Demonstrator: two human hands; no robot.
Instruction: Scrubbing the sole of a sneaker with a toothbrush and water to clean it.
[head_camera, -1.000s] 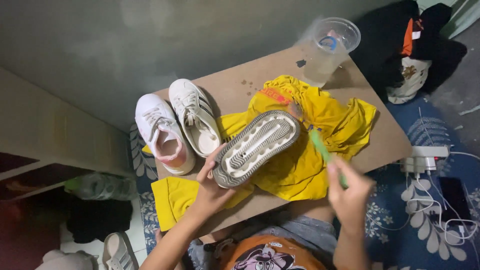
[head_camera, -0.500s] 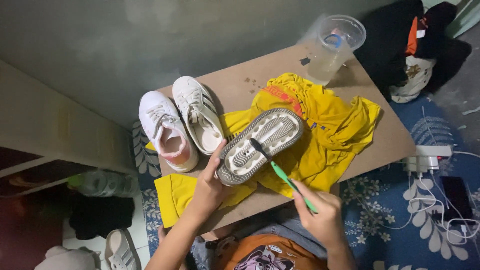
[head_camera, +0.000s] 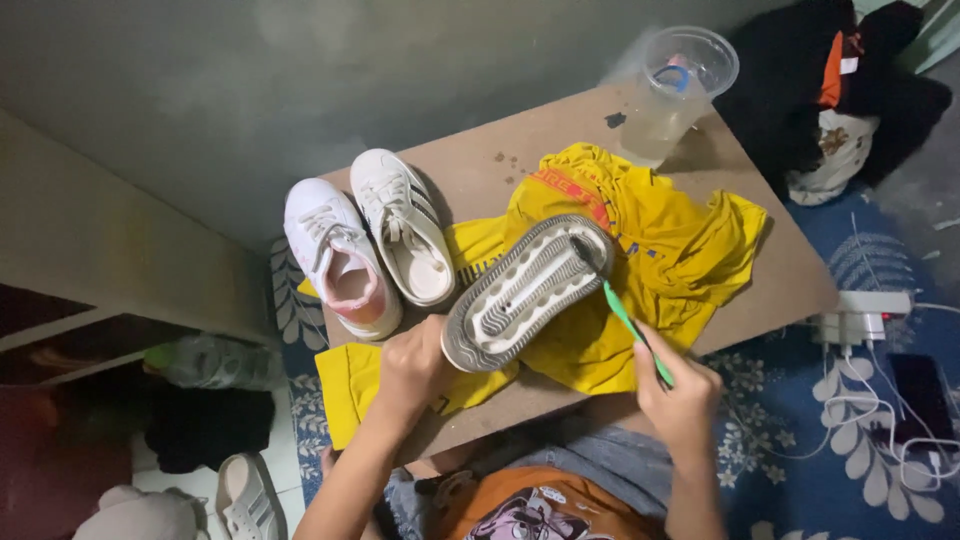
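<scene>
Both hands were busy with one shoe (head_camera: 528, 292): the left hand (head_camera: 415, 365) was closed around its heel end, tipping it sole-up so the ribbed tread faced the person, while the right hand (head_camera: 678, 385) was curled tight around a green toothbrush (head_camera: 632, 328) whose head met the toe end of the sole. That shoe was held over a crumpled yellow shirt (head_camera: 660, 255), apparently spread to catch dirt and drips on the brown table (head_camera: 770, 285). Just left of it, two white sneakers (head_camera: 375, 250) stood side by side, upright. At the far corner stood a clear plastic cup (head_camera: 680, 90) of water, within reach for wetting the brush.
</scene>
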